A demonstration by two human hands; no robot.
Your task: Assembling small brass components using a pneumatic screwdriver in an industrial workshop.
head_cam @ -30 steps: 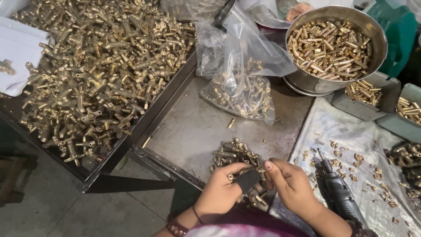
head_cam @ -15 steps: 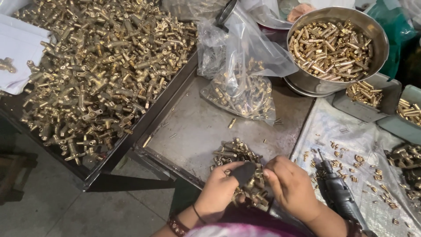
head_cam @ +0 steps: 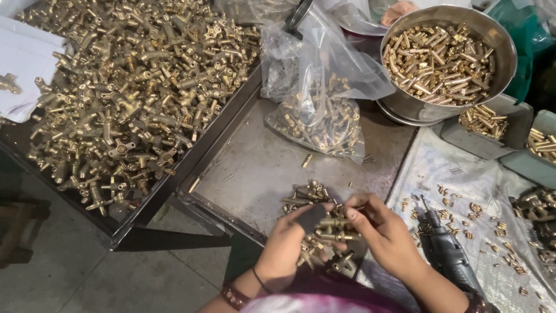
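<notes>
Both hands meet over a small heap of brass fittings (head_cam: 315, 200) lying on the grey metal table (head_cam: 260, 168), near its front edge. The left hand (head_cam: 286, 246), with a dark pad over its thumb, and the right hand (head_cam: 385, 237) together pinch one small brass T-shaped fitting (head_cam: 337, 223): the left hand's fingers (head_cam: 313, 217) close narrowly on its left end, the right hand's fingers (head_cam: 356, 217) grip its right end. The fitting sits between the two sets of fingertips, just above the heap.

A dark power drill (head_cam: 449, 255) lies just beside the right wrist on a grey cloth strewn with small brass pieces. A clear plastic bag of brass parts (head_cam: 321, 119) rests farther back, a round steel bowl of brass pins (head_cam: 443, 55) beyond it, and a large black tray heaped with brass valve bodies (head_cam: 133, 98) to the left.
</notes>
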